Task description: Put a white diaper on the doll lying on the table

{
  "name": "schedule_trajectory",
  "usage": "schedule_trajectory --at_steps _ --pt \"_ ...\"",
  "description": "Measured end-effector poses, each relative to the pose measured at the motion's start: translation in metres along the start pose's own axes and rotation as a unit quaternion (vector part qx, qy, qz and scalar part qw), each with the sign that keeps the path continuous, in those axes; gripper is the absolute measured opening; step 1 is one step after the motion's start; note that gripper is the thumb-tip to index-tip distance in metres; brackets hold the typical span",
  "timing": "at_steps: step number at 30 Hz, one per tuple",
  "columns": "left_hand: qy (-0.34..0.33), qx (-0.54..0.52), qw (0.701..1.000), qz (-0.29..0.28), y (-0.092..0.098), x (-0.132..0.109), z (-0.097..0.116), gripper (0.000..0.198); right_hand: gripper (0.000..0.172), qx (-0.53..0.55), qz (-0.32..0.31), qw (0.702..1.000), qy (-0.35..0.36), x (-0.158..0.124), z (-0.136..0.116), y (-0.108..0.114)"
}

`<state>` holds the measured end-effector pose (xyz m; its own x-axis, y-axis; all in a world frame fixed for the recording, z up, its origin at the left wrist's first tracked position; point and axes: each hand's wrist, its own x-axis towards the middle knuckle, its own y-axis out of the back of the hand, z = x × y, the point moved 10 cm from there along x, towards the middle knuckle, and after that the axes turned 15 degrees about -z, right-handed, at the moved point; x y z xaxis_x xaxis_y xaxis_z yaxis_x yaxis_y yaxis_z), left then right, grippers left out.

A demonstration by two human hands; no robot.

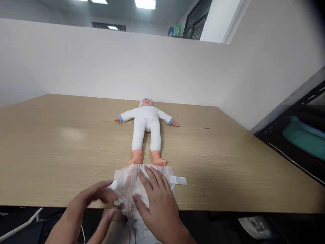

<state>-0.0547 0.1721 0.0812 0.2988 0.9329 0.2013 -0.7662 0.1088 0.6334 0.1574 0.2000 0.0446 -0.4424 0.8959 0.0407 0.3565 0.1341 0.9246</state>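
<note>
A white diaper (pixel 138 189) lies unfolded at the table's front edge, its lower end hanging over. One white fastening tab (pixel 180 180) sticks out to its right. My right hand (pixel 159 200) rests flat on the diaper with fingers spread. At the diaper's left side is my left hand (pixel 98 200), slightly blurred, thumb and fingers apart, near the left tab; whether it touches the diaper I cannot tell. Just beyond the diaper a baby doll (pixel 146 117) lies on its back, arms out, in a white outfit with blue cuffs and a cap, its bare feet toward me.
The wooden table (pixel 215 162) runs back to a white partition wall (pixel 114 64). On the right stands a black metal shelf (pixel 291 145) with a green item (pixel 304 137) on it. Below the front edge are a white object (pixel 256 227) and a white bent tube (pixel 21 227).
</note>
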Motion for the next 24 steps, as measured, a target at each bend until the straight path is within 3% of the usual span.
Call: schedule_trajectory --at_steps 2,3,5,7,11,15,18,24 --pt "-0.089 0.094 0.991 -0.023 0.010 0.046 0.019 0.046 0.067 0.000 0.003 1.000 -0.002 0.000 -0.001 0.001" --pt "-0.138 0.136 0.980 -0.054 0.005 0.071 0.026 0.045 0.066 -0.001 0.005 1.000 -0.002 0.000 -0.001 0.001" --pt "-0.198 0.225 0.937 -0.179 -0.023 0.115 0.028 0.061 0.065 -0.004 0.008 1.000 -0.001 0.000 -0.001 0.001" --pt "-0.240 0.319 0.894 -0.205 -0.039 0.147 0.028 0.083 0.064 -0.007 0.015 1.000 0.002 0.000 -0.001 0.002" --pt "-0.304 0.442 0.806 -0.250 -0.077 0.173 0.031 0.113 0.063 -0.008 0.024 1.000 0.005 -0.001 0.000 0.000" --pt "-0.332 0.461 0.778 -0.269 -0.096 0.182 0.033 0.125 0.066 -0.010 0.014 1.000 0.001 0.001 0.002 -0.002" --pt "-0.341 0.447 0.777 -0.282 -0.101 0.190 0.031 0.111 0.066 -0.025 0.011 1.000 0.005 0.002 0.002 -0.003" --pt "-0.399 0.345 0.804 -0.274 -0.106 0.206 0.039 0.047 0.075 -0.075 0.055 0.995 0.036 0.001 0.005 -0.006"
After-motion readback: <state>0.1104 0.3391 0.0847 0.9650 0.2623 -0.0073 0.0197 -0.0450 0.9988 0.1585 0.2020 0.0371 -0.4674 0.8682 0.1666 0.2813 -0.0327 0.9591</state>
